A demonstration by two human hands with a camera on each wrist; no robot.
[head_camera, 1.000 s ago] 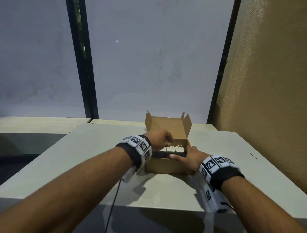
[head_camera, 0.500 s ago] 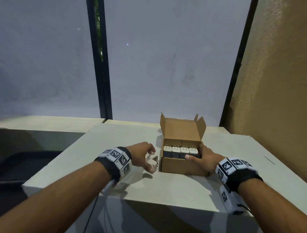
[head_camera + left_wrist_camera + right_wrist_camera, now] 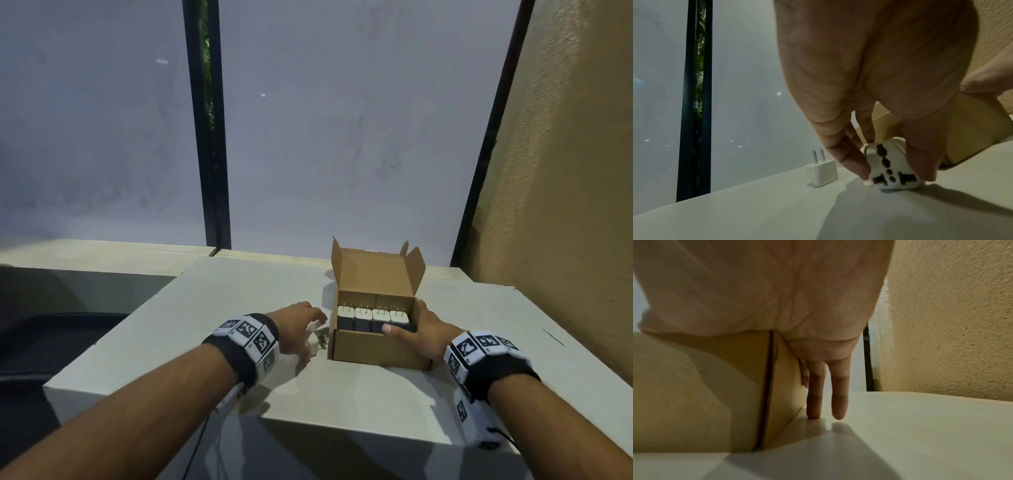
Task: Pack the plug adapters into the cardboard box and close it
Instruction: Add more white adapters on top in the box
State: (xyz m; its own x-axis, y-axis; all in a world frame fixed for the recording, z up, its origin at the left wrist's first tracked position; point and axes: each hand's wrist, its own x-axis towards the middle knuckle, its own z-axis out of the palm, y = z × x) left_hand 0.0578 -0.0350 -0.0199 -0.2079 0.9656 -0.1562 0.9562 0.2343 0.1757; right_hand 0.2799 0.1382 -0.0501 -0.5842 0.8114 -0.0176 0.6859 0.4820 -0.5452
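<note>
Left hand [image 3: 869, 65] pinches white universal plug adapter [image 3: 894, 168] between thumb and fingertips, adapter on table [image 3: 239, 291] just left of cardboard box [image 3: 376, 349]. Right hand [image 3: 423, 334] braces box's right front corner, fingers [image 3: 815, 399] straight down side wall, thumb along front rim. Lid [image 3: 373, 274] upright. Four white adapters [image 3: 371, 314] in a row inside. Two-prong white adapter [image 3: 822, 172] stands on table nearby, prongs up.

We can read no words, brands or numbers anywhere. The only signs we see are black-and-white square code patterns on the white blocks of the left wristband [image 3: 251, 334] and the right wristband [image 3: 479, 346]; tiny marks beside them are too small to read.
</note>
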